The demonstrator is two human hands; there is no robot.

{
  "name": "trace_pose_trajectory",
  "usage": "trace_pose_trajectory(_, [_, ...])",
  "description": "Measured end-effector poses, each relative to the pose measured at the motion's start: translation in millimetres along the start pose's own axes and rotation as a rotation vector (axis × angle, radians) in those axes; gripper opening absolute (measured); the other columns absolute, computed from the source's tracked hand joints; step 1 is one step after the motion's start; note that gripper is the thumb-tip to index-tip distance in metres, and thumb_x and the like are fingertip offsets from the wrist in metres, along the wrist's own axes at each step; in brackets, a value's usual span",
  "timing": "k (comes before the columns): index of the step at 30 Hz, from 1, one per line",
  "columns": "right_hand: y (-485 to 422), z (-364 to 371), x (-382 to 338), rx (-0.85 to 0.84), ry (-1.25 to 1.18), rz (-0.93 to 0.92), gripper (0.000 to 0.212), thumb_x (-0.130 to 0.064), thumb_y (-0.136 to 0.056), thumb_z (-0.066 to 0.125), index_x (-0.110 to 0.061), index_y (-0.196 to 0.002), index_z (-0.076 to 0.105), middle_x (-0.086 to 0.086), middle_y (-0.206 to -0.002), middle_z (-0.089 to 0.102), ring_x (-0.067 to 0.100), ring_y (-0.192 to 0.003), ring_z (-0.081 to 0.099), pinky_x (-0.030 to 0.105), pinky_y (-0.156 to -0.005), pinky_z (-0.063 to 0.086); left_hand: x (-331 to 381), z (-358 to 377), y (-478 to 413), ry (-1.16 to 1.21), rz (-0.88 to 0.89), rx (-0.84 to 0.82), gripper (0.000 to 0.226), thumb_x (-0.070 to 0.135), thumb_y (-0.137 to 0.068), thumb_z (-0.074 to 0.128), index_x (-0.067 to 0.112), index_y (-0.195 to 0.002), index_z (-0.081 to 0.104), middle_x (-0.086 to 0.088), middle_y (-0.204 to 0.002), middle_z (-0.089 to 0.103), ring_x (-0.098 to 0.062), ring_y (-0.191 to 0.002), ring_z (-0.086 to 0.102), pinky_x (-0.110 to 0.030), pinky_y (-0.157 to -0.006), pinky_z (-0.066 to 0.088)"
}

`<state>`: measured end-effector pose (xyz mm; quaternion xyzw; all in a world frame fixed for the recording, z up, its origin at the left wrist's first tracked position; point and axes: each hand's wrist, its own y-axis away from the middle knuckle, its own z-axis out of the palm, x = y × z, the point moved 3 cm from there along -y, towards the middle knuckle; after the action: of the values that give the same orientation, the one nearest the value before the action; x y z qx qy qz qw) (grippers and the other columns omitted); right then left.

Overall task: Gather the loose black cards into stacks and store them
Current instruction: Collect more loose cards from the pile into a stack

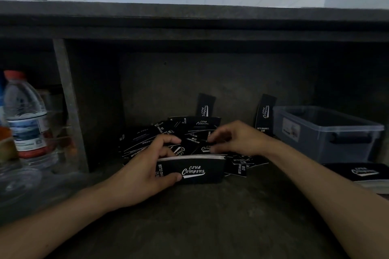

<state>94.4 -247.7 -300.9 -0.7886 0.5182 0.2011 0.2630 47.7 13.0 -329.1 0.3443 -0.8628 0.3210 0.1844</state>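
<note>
Gripping a stack (195,171) of black cards printed "Club Camping" in white, the left hand (145,166) is holding it on its long edge on the dark tabletop (200,216), thumb in front and fingers curled round the back. The right hand (237,141) is reaching just behind the stack, its curled fingers and thumb pinching a single card (205,148) at the near edge of the pile. That pile of loose cards (147,139) is lying fanned and overlapping on the tabletop, spreading left and right behind both hands. Two more cards are leaning upright against the back wall, one (205,106) above the pile and another (265,111) just beside a translucent plastic box (328,132) sitting at the right. A second stack (364,172) is lying flat in front of that box. A water bottle (27,120) with a red cap is standing at the far left, beyond a divider. A dark shelf (189,21) is overhanging everything.
</note>
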Motion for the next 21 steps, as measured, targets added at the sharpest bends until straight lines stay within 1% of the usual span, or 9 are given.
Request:
trace_pose_trajectory(1, [0, 0, 6, -0.028, 0.158, 0.007, 0.034, -0.017, -0.081, 0.079, -0.019, -0.115, 0.072, -0.004, -0.118, 0.070, 0.007, -0.106, 0.064, 0.025, -0.095, 0.048, 1, 0, 1, -0.016, 0.012, 0.003, 0.062, 0.028, -0.085, 0.078, 0.040, -0.132, 0.038, 0.018, -0.107, 0.067, -0.003, -0.103, 0.066, -0.031, -0.093, 0.053])
trace_pose_trajectory(3, [1, -2, 12, -0.047, 0.289, 0.038, 0.039, -0.021, -0.078, 0.082, -0.024, -0.115, 0.071, -0.009, -0.117, 0.069, 0.005, -0.105, 0.063, 0.025, -0.096, 0.048, 4, -1, 1, -0.064, 0.053, 0.010, 0.048, 0.029, -0.085, 0.078, 0.038, -0.123, 0.049, 0.019, -0.108, 0.067, -0.003, -0.101, 0.067, -0.030, -0.089, 0.054])
trace_pose_trajectory(6, [0, -8, 10, -0.020, 0.300, 0.090, 0.047, -0.023, -0.072, 0.086, -0.025, -0.116, 0.070, -0.008, -0.108, 0.070, 0.007, -0.096, 0.064, 0.022, -0.087, 0.052, 6, -1, 0, -0.095, 0.084, 0.007, 0.028, 0.030, -0.087, 0.077, 0.034, -0.110, 0.061, 0.021, -0.105, 0.069, 0.000, -0.097, 0.067, -0.027, -0.083, 0.056])
trace_pose_trajectory(9, [3, -17, 10, -0.014, 0.281, 0.147, 0.059, -0.023, -0.063, 0.091, -0.026, -0.117, 0.068, -0.010, -0.104, 0.066, 0.004, -0.092, 0.061, 0.019, -0.083, 0.049, 6, -1, 0, -0.098, 0.088, 0.008, 0.024, 0.030, -0.088, 0.075, 0.034, -0.107, 0.062, 0.021, -0.103, 0.069, 0.000, -0.095, 0.067, -0.025, -0.081, 0.055])
trace_pose_trajectory(11, [7, -26, 14, 0.000, 0.233, 0.207, 0.062, -0.019, -0.058, 0.094, -0.024, -0.114, 0.067, -0.007, -0.102, 0.066, 0.007, -0.091, 0.062, 0.021, -0.081, 0.050, 7, -1, 0, -0.096, 0.086, 0.008, 0.023, 0.030, -0.088, 0.075, 0.034, -0.107, 0.063, 0.021, -0.102, 0.069, 0.000, -0.094, 0.067, -0.024, -0.080, 0.055])
trace_pose_trajectory(14, [12, -41, 16, 0.058, 0.070, 0.247, 0.041, -0.003, -0.064, 0.088, -0.018, -0.098, 0.071, 0.002, -0.091, 0.070, 0.014, -0.083, 0.065, 0.024, -0.078, 0.052, 6, 0, 1, -0.102, 0.093, 0.014, 0.023, 0.031, -0.087, 0.076, 0.034, -0.106, 0.063, 0.019, -0.102, 0.069, -0.001, -0.095, 0.067, -0.024, -0.080, 0.054])
trace_pose_trajectory(17, [20, -55, 8, 0.142, -0.169, 0.224, 0.028, -0.005, -0.069, 0.085, -0.014, -0.094, 0.075, 0.008, -0.092, 0.076, 0.021, -0.093, 0.071, 0.027, -0.083, 0.056, 2, 0, -1, -0.119, 0.120, 0.032, 0.026, 0.031, -0.086, 0.077, 0.034, -0.108, 0.063, 0.018, -0.110, 0.063, -0.003, -0.104, 0.064, -0.023, -0.088, 0.052])
trace_pose_trajectory(19, [25, -53, -2, 0.077, -0.267, 0.187, 0.026, -0.008, -0.071, 0.084, -0.014, -0.095, 0.077, 0.006, -0.096, 0.077, 0.020, -0.098, 0.071, 0.026, -0.085, 0.055, 2, 0, -1, -0.100, 0.130, 0.034, 0.029, 0.028, -0.086, 0.077, 0.032, -0.110, 0.062, 0.019, -0.122, 0.056, -0.002, -0.116, 0.059, -0.018, -0.097, 0.047])
trace_pose_trajectory(21, [24, -36, -12, -0.076, -0.254, 0.152, 0.023, -0.011, -0.074, 0.082, -0.015, -0.096, 0.078, 0.004, -0.098, 0.077, 0.013, -0.096, 0.071, 0.028, -0.093, 0.051, 2, 0, 0, -0.082, 0.116, 0.038, 0.035, 0.026, -0.085, 0.078, 0.033, -0.114, 0.058, 0.022, -0.128, 0.052, 0.002, -0.121, 0.056, -0.016, -0.100, 0.045])
